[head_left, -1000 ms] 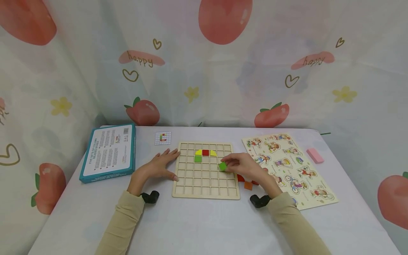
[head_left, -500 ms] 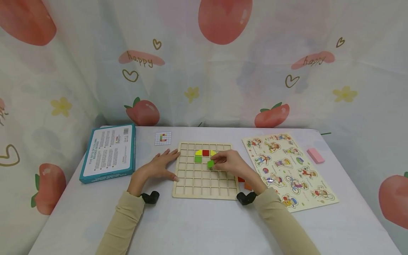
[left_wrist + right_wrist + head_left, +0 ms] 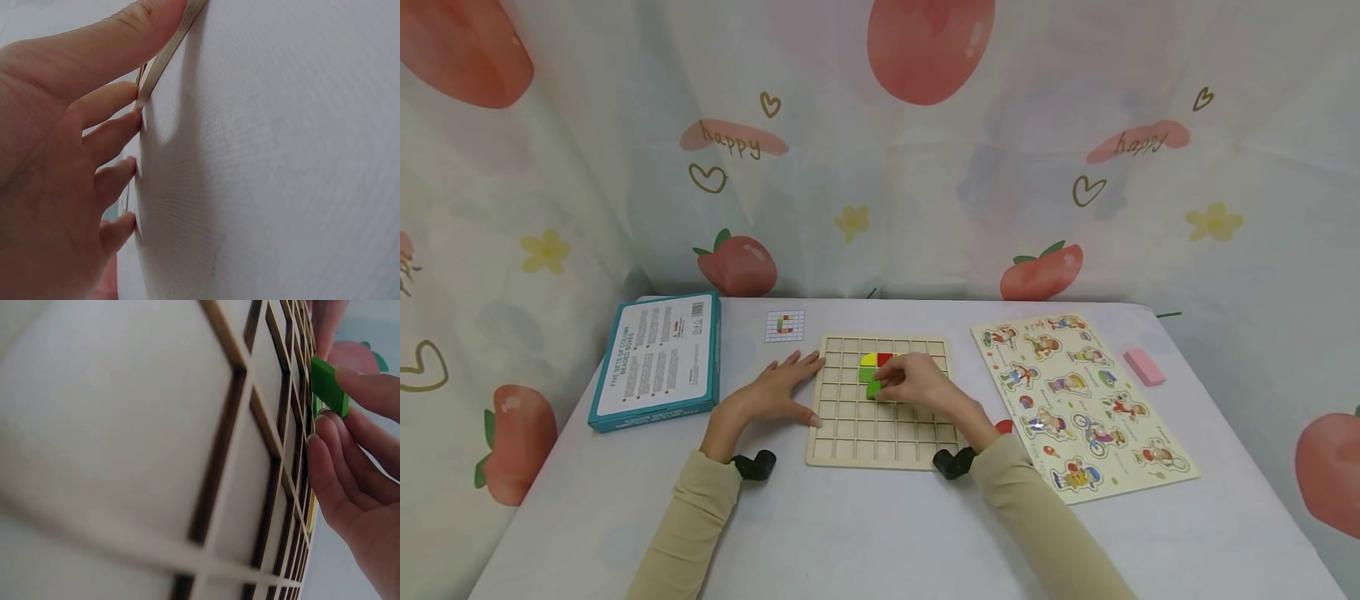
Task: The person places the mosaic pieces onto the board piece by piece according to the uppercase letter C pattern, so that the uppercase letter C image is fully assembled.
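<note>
Right hand (image 3: 917,385): fingers curled, pinching a green square tile (image 3: 873,389) between thumb and fingertips. The right wrist view shows the same tile (image 3: 328,385) held at a tilt, its lower edge close above the grid and not yet seated flat in a cell. The hand lies over the upper middle of the wooden grid board (image 3: 883,442).

Tile position: just below a second green tile (image 3: 866,375) already seated in the board, and just below-left of the red tile (image 3: 884,359). A yellow curved piece (image 3: 868,360) sits to the left of the red one, in the same row. The right hand hides the cells to the right of the red tile.

Left hand (image 3: 772,393): fingers straight and spread, palm down on the worktop (image 3: 865,533), holding nothing. Fingertips and thumb touch the left edge of the board; the left wrist view confirms the thumb (image 3: 119,44) pressed against the board's edge (image 3: 164,59).

Other things on the worktop:
- teal box (image 3: 658,360), well to the left of the board
- small pattern card (image 3: 784,326), just behind the board's far-left corner
- picture puzzle board (image 3: 1078,400), to the right
- pink block (image 3: 1144,367), beyond it at the far right
- a red piece (image 3: 1004,426), partly hidden beside the right forearm
</note>
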The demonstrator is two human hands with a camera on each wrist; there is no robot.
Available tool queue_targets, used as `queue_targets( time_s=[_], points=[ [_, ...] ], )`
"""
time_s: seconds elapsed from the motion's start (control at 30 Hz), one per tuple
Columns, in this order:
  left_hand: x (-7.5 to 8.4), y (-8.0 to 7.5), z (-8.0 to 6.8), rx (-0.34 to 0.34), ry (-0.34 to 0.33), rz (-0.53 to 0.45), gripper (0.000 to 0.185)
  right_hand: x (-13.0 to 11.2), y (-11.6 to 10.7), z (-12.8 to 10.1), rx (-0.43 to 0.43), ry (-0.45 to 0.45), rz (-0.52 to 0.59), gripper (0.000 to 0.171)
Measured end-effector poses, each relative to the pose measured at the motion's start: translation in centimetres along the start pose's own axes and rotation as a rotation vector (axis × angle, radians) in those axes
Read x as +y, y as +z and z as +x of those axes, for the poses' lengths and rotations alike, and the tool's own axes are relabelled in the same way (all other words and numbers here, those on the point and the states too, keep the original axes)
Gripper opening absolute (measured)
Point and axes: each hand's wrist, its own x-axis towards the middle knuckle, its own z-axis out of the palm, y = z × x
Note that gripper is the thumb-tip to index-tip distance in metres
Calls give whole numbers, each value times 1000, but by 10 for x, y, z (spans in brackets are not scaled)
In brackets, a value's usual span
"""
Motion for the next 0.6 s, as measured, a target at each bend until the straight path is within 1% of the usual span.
queue_targets(
  time_s=[0.37, 0.47, 0.6],
  points=[
    [2, -1, -1, -9, -16, 5, 104, -11, 9, 10, -37, -7, -109, 25],
    [3, -1, 0, -10, -23, 13, 104, -12, 10, 10, -41, -13, -143, 25],
    [4, -1, 0, -8, -27, 14, 103, -13, 10, 9, -54, -11, -157, 24]
  ],
)
